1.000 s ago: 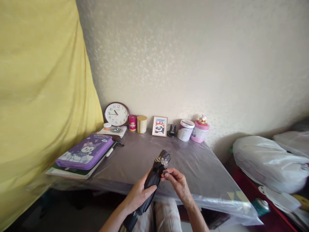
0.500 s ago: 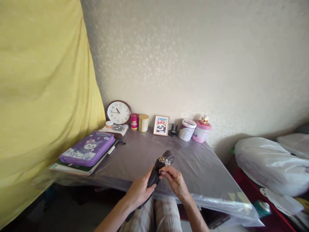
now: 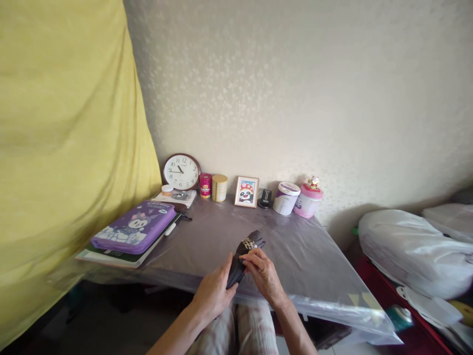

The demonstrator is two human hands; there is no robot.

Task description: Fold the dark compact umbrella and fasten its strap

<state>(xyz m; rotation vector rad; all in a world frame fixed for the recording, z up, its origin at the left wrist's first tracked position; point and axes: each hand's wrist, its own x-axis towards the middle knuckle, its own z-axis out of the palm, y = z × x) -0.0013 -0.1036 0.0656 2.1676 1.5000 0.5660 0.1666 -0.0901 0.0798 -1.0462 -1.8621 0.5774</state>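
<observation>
A folded black umbrella point(image 3: 235, 272) with a pale patterned band near its far end is held over the table's front edge, tilted up and to the right. My left hand point(image 3: 215, 292) is wrapped round its lower part, thumb on the near side. My right hand point(image 3: 261, 274) pinches at the umbrella's right side, just below the patterned band; between its fingertips is a small dark piece that looks like the umbrella's strap, mostly hidden. The lower end of the umbrella is covered by my left hand and forearm.
A plastic-covered table point(image 3: 295, 256) lies before me. Along its back stand a clock point(image 3: 182, 171), a pink can point(image 3: 205, 186), a yellow can point(image 3: 219, 188), a picture frame point(image 3: 246, 192) and two tubs. A purple case point(image 3: 136, 228) lies left; white bags point(image 3: 410, 251) sit right.
My right hand has moved slightly left, its fingertips now closer against the umbrella's side. The umbrella has turned a little, and its lower end no longer shows below my left hand.
</observation>
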